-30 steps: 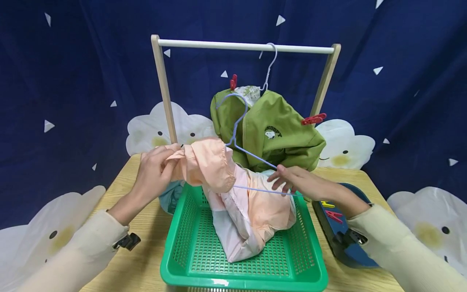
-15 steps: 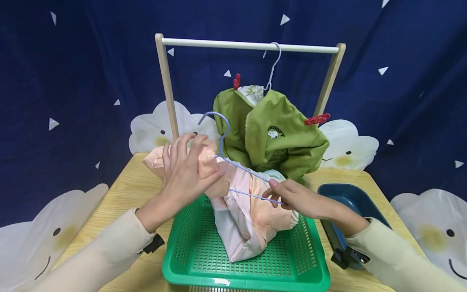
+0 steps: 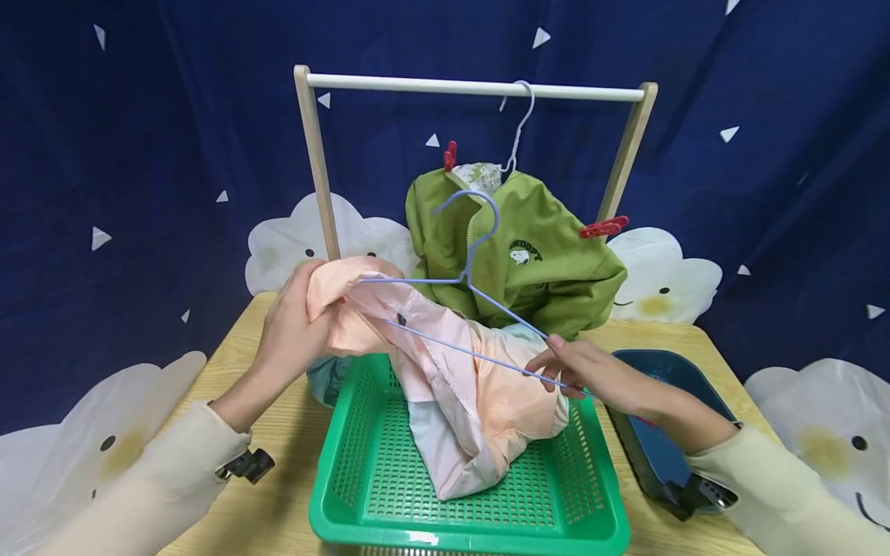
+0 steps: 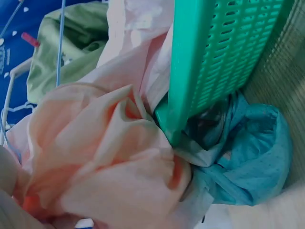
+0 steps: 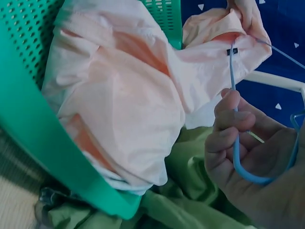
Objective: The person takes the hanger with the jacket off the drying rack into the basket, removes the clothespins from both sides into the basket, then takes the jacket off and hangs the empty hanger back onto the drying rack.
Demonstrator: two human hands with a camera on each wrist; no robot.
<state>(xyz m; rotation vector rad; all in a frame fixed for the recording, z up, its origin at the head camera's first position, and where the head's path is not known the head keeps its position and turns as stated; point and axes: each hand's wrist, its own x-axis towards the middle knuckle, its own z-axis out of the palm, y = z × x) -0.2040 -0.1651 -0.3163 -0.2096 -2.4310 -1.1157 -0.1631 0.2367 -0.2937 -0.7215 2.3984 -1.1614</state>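
L hand grips pink garment draped over far edge of green basket; R hand holds hanger, opp. end in collar, poss. slipping out if L grip slackens.

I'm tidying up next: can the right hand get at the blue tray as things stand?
Probably not: the right hand is occupied gripping the blue hanger, though the blue tray looks close by.

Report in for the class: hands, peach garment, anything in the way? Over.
Left hand grips peach garment; right hand holds blue clothes hanger. Hanger's other end hidden by garment; garment's lower part in green basket. No obvious obstruction.
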